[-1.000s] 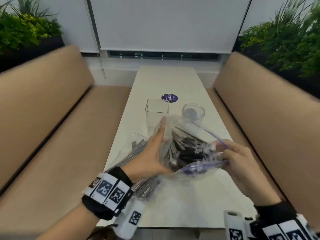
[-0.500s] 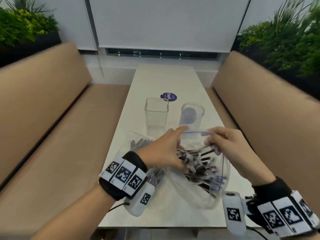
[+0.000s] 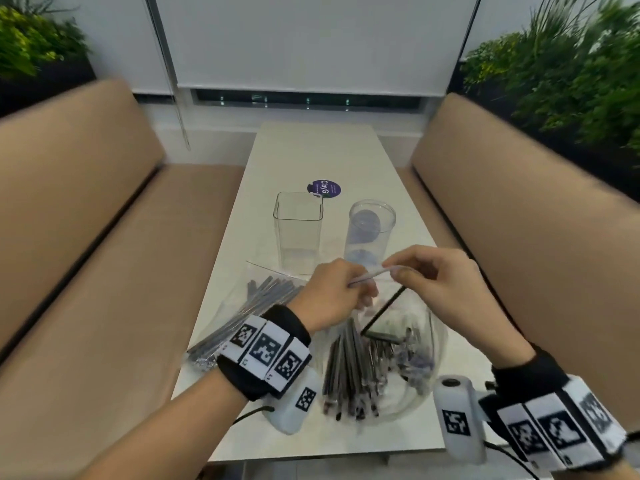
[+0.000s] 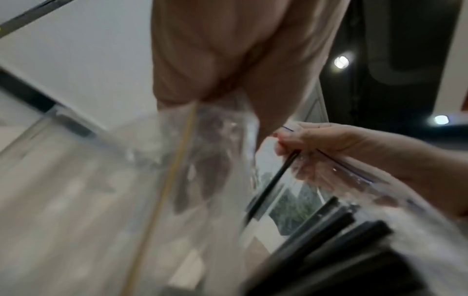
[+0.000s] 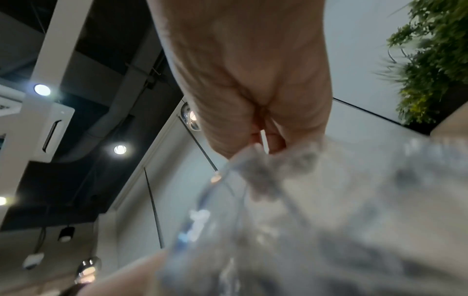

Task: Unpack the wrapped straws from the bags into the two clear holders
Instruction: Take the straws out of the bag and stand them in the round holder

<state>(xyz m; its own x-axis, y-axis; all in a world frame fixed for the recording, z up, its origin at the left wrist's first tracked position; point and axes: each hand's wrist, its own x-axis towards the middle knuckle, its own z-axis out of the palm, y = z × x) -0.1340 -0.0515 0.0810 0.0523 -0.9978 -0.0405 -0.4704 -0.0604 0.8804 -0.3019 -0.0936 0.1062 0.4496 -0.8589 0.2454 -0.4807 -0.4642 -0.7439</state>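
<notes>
A clear zip bag (image 3: 408, 386) full of dark wrapped straws (image 3: 349, 372) hangs upright over the near table. My left hand (image 3: 332, 292) pinches the left end of its zip strip and my right hand (image 3: 433, 275) pinches the right end. In the left wrist view the left hand (image 4: 228, 66) grips the bag's top and the right hand (image 4: 316, 144) holds the strip beside it. The right hand (image 5: 253, 90) shows pinching crumpled plastic. A second bag of straws (image 3: 256, 306) lies flat at the left. A square clear holder (image 3: 298, 233) and a round clear holder (image 3: 370, 233) stand beyond, both without straws.
The narrow white table (image 3: 322, 157) runs away from me between two tan benches (image 3: 86, 271) (image 3: 536, 220). A purple round sticker (image 3: 323, 188) lies behind the holders. Plants (image 3: 571, 64) stand behind both bench backs.
The bag was turned from lying on its side to hanging upright with its mouth up. Both hands rose and came together at the zip strip; my left hand left the bag's side.
</notes>
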